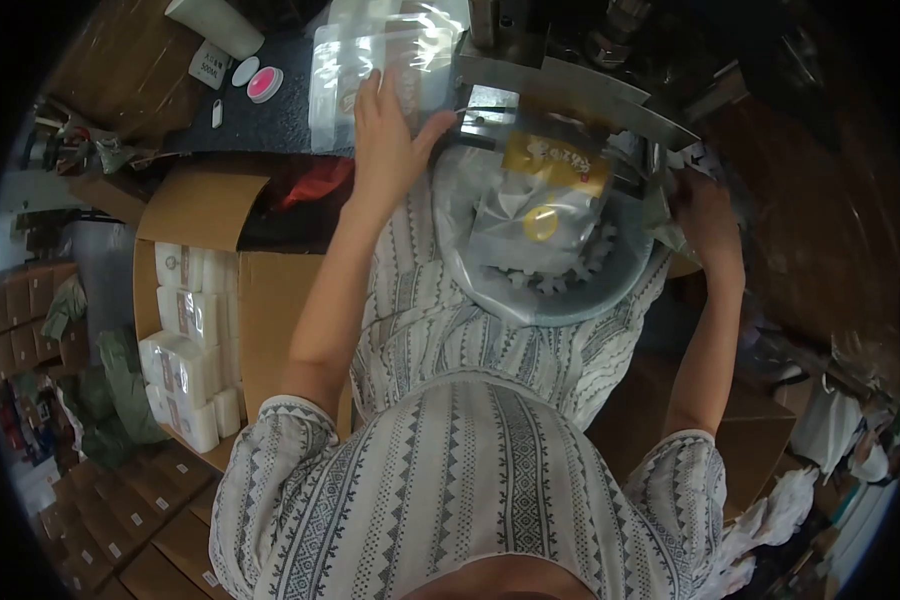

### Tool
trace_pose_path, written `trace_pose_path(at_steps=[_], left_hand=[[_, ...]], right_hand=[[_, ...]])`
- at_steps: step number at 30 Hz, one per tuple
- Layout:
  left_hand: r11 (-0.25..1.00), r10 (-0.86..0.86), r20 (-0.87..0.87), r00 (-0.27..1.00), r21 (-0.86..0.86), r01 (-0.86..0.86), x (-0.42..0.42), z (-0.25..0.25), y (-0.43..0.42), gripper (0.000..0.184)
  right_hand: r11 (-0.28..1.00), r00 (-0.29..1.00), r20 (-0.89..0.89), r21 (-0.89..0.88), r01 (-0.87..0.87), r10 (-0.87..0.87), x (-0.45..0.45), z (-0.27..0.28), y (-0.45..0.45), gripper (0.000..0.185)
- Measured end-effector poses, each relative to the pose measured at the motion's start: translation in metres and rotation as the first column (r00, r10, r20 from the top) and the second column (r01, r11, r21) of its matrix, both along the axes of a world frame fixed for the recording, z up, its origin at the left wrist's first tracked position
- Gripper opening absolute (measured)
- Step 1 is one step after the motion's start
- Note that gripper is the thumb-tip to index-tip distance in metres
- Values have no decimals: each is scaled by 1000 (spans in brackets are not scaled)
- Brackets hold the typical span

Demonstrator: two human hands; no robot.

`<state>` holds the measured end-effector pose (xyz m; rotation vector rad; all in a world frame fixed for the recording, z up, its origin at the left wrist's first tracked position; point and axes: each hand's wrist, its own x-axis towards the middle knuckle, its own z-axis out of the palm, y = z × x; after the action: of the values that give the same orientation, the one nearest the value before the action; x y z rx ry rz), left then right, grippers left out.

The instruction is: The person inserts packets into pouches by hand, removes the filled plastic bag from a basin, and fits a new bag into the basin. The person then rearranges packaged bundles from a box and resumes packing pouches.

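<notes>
My left hand (385, 140) lies with its fingers stretched out on a stack of clear printed plastic bags (335, 90) at the worktop's edge. My right hand (708, 220) is beside the right end of the metal machine (610, 95), next to a crumpled silvery-green plastic wrapper (667, 212). Shadow hides its fingertips, so its grip is unclear. Between my hands, a silver and yellow printed pouch (540, 205) rests in a plastic-lined basin (535, 312) on my lap. White toothed, gear-like pieces (550, 280) show beneath the pouch.
An open cardboard box (280, 320) with stacked white wrapped packs (182, 320) stands at my left. On the dark worktop (285, 120) are a pink round tub (264, 84), a white lid (246, 71) and a white cup (215, 25). Brown cartons (120, 510) lie at lower left.
</notes>
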<state>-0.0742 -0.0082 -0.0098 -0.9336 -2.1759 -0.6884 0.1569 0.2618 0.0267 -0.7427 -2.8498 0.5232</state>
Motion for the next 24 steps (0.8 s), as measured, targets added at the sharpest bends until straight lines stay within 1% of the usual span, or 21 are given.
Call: trace_pose_path(at_steps=[1, 2, 3, 4, 6, 7, 9, 10, 12, 13, 15, 16, 17, 18, 19, 21, 22, 24], left_hand=[[1000, 5, 2, 1000, -1, -5, 5, -6, -10, 38], [984, -46, 3, 999, -172, 45, 13, -18, -20, 41], [936, -98, 10, 995, -339, 96, 15, -21, -27, 44], [935, -102, 6, 995, -341, 97, 10, -22, -33, 44], [962, -76, 265, 961, -233, 140, 10, -22, -47, 35], [962, -76, 269, 960, -232, 141, 13, -20, -51, 35], [968, -99, 288, 953, -192, 159, 16, -9, -55, 24], [970, -98, 283, 954, -188, 155, 18, -3, -57, 24], [987, -78, 357, 931, -103, 122, 25, 5, -63, 18], [988, -76, 356, 931, -101, 119, 30, 10, -61, 18], [985, -146, 268, 952, -47, 165, 51, 18, -52, 11], [984, -149, 272, 951, -50, 168, 61, 25, -47, 11], [981, -175, 289, 941, -34, 193, 69, 33, -39, 10], [977, -199, 307, 931, -19, 215, 74, 39, -35, 10], [977, -197, 304, 932, -19, 213, 76, 42, -34, 10], [945, -289, 332, 898, -52, 323, 77, 45, -33, 7], [945, -288, 333, 898, -53, 323, 79, 44, -30, 7], [875, -430, 452, 781, -5, 484, 83, 38, -25, 5]], right_hand=[[1000, 1000, 2, -1, -5, 5, 0, 3, -5, 23], [1000, 1000, -20, -17, 12, -12, -2, 7, -8, 23], [999, 998, -46, -34, 32, -34, -5, 9, -9, 23], [999, 998, -51, -36, 35, -37, -7, 7, -6, 23], [991, 968, -214, -10, -137, 131, -5, -4, 4, 27], [991, 969, -210, -10, -136, 131, -4, -7, 8, 27], [993, 994, -2, -39, -113, 113, -5, -7, 15, 25], [993, 993, -6, -34, -115, 115, -6, 5, 10, 25], [960, 996, -58, -276, 47, -65, -1, 33, -12, 25], [961, 996, -59, -274, 44, -63, -3, 40, -22, 25], [846, 962, -272, -510, -155, 12, -6, 48, -47, 23], [845, 963, -268, -513, -149, 8, -12, 52, -62, 23], [897, 932, -337, -356, -260, 136, -21, 56, -77, 23], [914, 884, -380, -185, -362, 273, -27, 58, -86, 23], [913, 882, -383, -183, -364, 275, -30, 58, -89, 23], [869, 787, -435, -19, -494, 438, -36, 52, -91, 23], [869, 787, -435, -20, -494, 437, -36, 50, -91, 23], [785, 767, -419, -177, -594, 486, -36, 45, -91, 27]])
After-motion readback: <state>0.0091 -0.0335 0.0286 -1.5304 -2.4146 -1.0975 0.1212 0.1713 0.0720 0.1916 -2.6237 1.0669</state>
